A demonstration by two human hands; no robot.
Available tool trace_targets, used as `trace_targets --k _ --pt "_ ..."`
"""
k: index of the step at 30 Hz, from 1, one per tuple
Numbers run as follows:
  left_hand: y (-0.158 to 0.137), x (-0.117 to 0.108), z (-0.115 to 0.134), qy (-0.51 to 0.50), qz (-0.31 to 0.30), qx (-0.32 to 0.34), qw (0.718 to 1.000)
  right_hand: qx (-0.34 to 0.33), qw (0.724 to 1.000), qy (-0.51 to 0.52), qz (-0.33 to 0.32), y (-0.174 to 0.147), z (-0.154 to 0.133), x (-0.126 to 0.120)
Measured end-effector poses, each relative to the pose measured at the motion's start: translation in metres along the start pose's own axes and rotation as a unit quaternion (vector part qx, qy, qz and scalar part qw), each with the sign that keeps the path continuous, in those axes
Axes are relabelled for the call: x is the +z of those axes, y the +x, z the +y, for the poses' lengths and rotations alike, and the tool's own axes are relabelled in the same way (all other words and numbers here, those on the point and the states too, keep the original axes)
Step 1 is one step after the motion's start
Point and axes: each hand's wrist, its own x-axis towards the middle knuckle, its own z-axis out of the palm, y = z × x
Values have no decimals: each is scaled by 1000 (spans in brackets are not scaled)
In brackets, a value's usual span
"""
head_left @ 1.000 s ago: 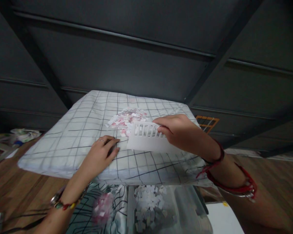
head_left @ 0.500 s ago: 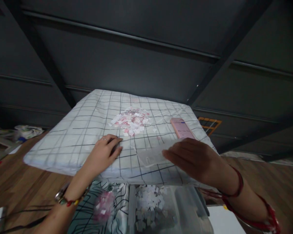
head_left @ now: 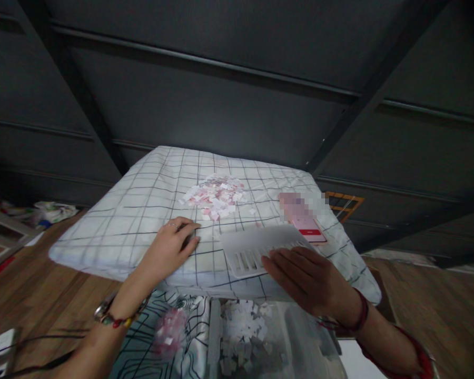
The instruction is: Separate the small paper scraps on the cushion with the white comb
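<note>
On the checked cloth, my left hand rests with its fingers loosely bent and the thumb apart, nothing visible in them. Beyond its fingertips lies a pile of white and pink paper scraps. My right hand grips a translucent white plastic sheet with a row of slots, tilted over the cloth's near part. A pink phone lies just past the sheet, partly blurred out.
Below the cloth's near edge stands a clear plastic bin with white scraps in it. Left of it, a pink clear bag lies on patterned green fabric. Dark panels rise behind. A power strip is at lower left.
My right hand has come down toward the near edge and turned the plastic sheet, so its slots now show. More of the phone is uncovered. My left hand stays in place.
</note>
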Motion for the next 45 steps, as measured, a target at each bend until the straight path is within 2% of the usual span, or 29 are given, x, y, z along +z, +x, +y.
trace_targets --k 6,13,24,31,37,41,45 --pt "1 -1 1 -1 -6 0 1000 8 1000 -15 16 8 12 3" --pt "1 -2 2 4 -8 -3 1000 31 999 25 26 22 29 14" --pt "0 -2 2 19 -8 6 1000 16 999 28 15 33 33 12" --pt "0 0 1 30 -9 13 999 25 999 20 6 36 37 21" --pt "0 -3 9 116 -58 34 991 50 998 38 -18 35 41 29" --pt "7 -8 22 190 -108 14 976 61 997 41 -40 36 41 29" --pt "14 -9 32 224 -143 -6 964 73 995 37 -55 38 40 28"
